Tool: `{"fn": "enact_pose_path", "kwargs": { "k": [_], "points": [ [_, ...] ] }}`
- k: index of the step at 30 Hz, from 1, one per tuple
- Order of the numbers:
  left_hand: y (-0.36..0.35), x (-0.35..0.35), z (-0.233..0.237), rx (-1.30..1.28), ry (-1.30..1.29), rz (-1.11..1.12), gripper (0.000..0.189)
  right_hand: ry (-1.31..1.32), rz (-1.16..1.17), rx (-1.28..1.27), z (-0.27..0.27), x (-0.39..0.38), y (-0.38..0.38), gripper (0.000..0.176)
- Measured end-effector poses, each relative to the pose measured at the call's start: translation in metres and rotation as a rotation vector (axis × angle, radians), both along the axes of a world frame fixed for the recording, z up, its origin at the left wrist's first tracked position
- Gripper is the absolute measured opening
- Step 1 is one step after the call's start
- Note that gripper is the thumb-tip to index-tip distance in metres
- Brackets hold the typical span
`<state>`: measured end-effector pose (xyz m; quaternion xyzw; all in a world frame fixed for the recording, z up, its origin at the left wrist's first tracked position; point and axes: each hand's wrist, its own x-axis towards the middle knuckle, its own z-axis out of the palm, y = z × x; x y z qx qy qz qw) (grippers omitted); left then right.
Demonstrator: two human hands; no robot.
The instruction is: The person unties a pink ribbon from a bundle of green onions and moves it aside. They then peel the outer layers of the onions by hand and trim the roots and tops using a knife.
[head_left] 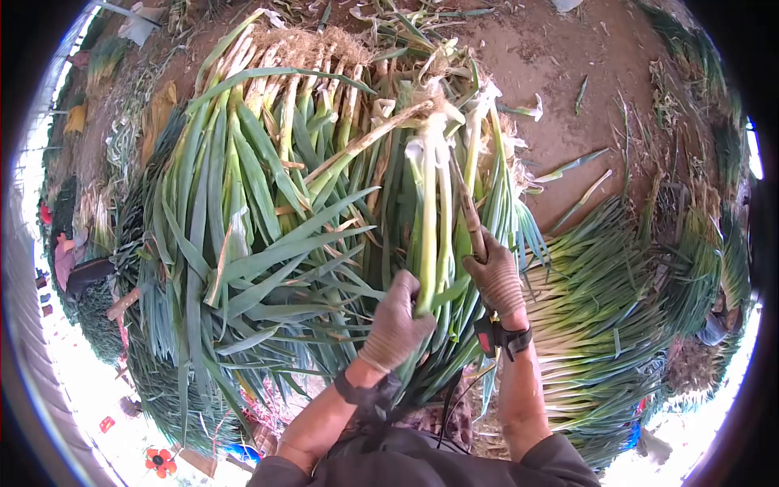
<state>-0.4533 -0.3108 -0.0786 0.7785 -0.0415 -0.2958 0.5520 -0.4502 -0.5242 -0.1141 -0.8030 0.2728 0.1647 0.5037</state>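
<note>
My left hand (pixel 398 325), in a grey-brown glove, is closed around the green lower part of a few long green onions (pixel 430 219). Their white root ends point away from me. My right hand (pixel 497 280), also gloved, grips a wooden-handled tool (pixel 470 213) with a thin, dark far end. That end lies against the white stalks, just right of the held onions; its exact shape is hard to make out. Beneath and to the left spreads a thick heap of untrimmed green onions (pixel 235 162), with brown, hairy roots at the far side.
Bare brown soil (pixel 560 81) with scattered leaf scraps lies ahead right. A neat pile of cleaner green onions (pixel 600 325), white ends toward me, is at my right. More bundles (pixel 690 260) stand farther right. A red flower-shaped item (pixel 161 463) is at lower left.
</note>
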Motion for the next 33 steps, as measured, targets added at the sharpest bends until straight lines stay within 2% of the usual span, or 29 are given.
{"fn": "enact_pose_path", "kwargs": {
  "k": [1,4,7,11,14,17,18,20,21,22,23,24,25,27,30,33],
  "points": [
    [-0.001,0.012,0.007,0.034,0.012,-0.009,0.032,0.023,0.027,-0.014,0.005,0.001,0.0,0.053],
    [-0.002,0.009,-0.015,0.039,-0.073,-0.018,0.031,-0.019,0.127,-0.015,-0.003,-0.012,0.009,0.046],
    [-0.004,0.007,-0.018,0.061,-0.097,-0.008,0.03,0.014,0.095,-0.073,-0.006,-0.02,0.014,0.048],
    [-0.007,0.0,-0.02,0.068,-0.086,0.029,0.03,0.037,0.07,-0.019,-0.017,-0.015,0.016,0.049],
    [-0.019,-0.009,-0.019,0.137,-0.249,-0.045,0.032,-0.004,0.028,0.009,-0.019,-0.007,0.01,0.05],
    [-0.034,-0.02,-0.023,0.119,-0.303,-0.186,0.038,-0.009,-0.051,0.045,-0.026,-0.002,-0.002,0.05],
    [-0.032,-0.009,-0.032,0.177,-0.319,-0.34,0.041,0.043,-0.063,0.042,-0.034,-0.002,-0.007,0.049],
    [-0.023,0.033,-0.071,0.324,-0.417,-0.38,0.04,0.066,-0.017,-0.015,-0.03,-0.001,-0.012,0.049],
    [-0.023,0.07,-0.071,0.431,-0.412,-0.182,0.04,0.069,0.024,-0.026,-0.032,-0.004,-0.01,0.05],
    [-0.011,0.103,-0.107,0.614,-0.651,-0.087,0.037,0.073,0.061,-0.038,-0.034,-0.011,-0.007,0.051],
    [-0.002,0.144,-0.107,0.863,-0.664,-0.149,0.037,0.077,0.095,-0.051,-0.036,-0.016,-0.005,0.052],
    [0.007,0.172,-0.117,1.038,-0.641,-0.198,0.038,0.161,0.089,-0.035,-0.023,-0.015,0.004,0.052],
    [0.018,0.192,-0.135,1.213,-0.611,-0.247,0.039,0.084,0.114,-0.007,-0.036,-0.026,0.009,0.049],
    [0.048,0.215,-0.192,1.316,-0.524,-0.351,0.046,0.148,0.108,0.07,-0.025,-0.031,0.021,0.049],
    [0.059,0.218,-0.198,1.217,-0.305,-0.31,0.023,0.132,0.092,0.104,-0.03,-0.054,0.035,0.053],
    [0.043,0.202,-0.165,0.943,-0.116,-0.328,0.032,0.147,0.086,0.107,-0.025,-0.07,0.035,0.058]
  ]
}}
